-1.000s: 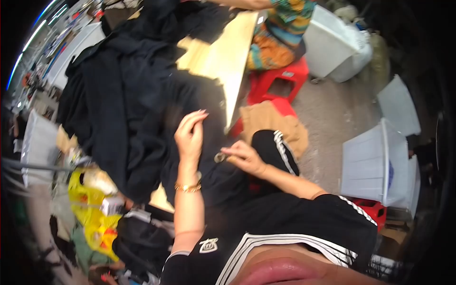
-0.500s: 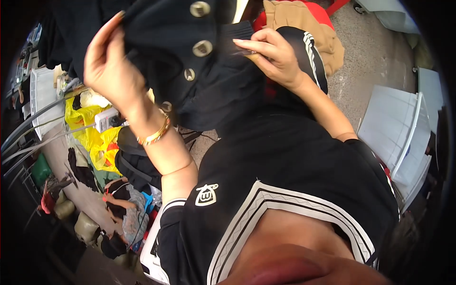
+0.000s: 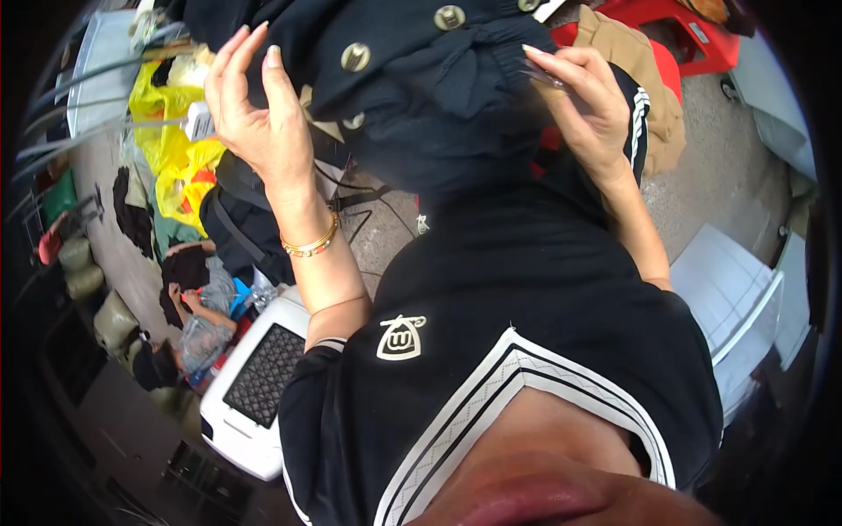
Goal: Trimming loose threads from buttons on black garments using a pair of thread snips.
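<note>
A dark navy knit cardigan (image 3: 421,114) with large round pale-rimmed buttons lies bunched across my lap. My left hand (image 3: 259,118) is raised over its left part, with the fingers apart and nothing visible in them. At the cardigan's right side, by a ribbed edge, my right hand (image 3: 592,110) is closed. Between its thumb and fingers is a small thin metal tool (image 3: 545,77) that looks like thread snips; most of it is hidden by the fingers.
Yellow plastic bags (image 3: 167,131) and a black bag (image 3: 241,210) lie at my left, with cables nearby. A white case with a dark mesh panel (image 3: 263,373) stands beside me. Another person (image 3: 197,324) works farther left. A red stool (image 3: 702,39) and white bins (image 3: 724,289) are at the right.
My left hand has opened from a near pinch into spread fingers. The view has shifted, and the cardigan's buttons lie differently. My right hand still grips the small metal tool.
</note>
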The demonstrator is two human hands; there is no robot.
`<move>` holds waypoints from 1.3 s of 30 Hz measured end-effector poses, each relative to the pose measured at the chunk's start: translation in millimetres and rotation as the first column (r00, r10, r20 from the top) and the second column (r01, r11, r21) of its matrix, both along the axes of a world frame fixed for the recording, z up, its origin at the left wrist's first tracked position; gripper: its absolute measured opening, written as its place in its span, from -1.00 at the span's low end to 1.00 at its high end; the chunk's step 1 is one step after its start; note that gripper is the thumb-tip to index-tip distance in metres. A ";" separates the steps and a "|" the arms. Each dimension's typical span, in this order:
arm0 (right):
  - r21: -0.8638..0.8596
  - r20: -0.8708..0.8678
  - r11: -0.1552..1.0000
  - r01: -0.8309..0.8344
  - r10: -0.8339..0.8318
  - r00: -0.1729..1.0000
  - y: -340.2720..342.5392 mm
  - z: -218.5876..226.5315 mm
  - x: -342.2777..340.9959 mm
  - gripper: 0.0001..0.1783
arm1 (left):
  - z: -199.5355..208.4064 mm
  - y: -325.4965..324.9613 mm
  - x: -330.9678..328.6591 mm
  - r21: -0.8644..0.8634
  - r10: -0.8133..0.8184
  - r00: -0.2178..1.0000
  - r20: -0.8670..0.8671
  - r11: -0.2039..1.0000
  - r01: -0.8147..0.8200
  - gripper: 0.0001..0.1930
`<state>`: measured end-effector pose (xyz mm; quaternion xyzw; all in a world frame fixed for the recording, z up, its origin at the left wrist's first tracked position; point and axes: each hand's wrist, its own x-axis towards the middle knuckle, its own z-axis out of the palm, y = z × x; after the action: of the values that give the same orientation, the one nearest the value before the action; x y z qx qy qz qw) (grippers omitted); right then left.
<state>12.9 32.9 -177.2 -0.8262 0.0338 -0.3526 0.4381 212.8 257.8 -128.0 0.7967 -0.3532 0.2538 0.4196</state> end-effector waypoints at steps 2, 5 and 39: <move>0.046 0.000 0.999 -0.019 0.019 1.000 4.1 0.7 2.6 -0.60 | -3.2 18.4 -3.3 0.035 0.007 0.998 -0.067 0.999 -0.005 -0.81; 0.088 -0.021 0.993 -0.076 0.078 0.997 7.9 0.2 7.5 -0.59 | -22.3 41.0 -11.4 -0.057 -0.044 0.920 -0.390 0.998 0.024 -0.83; -0.234 -0.039 0.949 -0.211 0.207 0.977 52.6 24.0 49.8 -0.58 | 21.5 47.8 -71.0 -0.450 -0.486 0.622 -0.614 0.863 0.230 -0.96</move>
<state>62.6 85.5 -153.2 -0.8739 -0.0931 -0.3000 0.3710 141.9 305.6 -106.5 0.6617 -0.2700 -0.1080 0.6911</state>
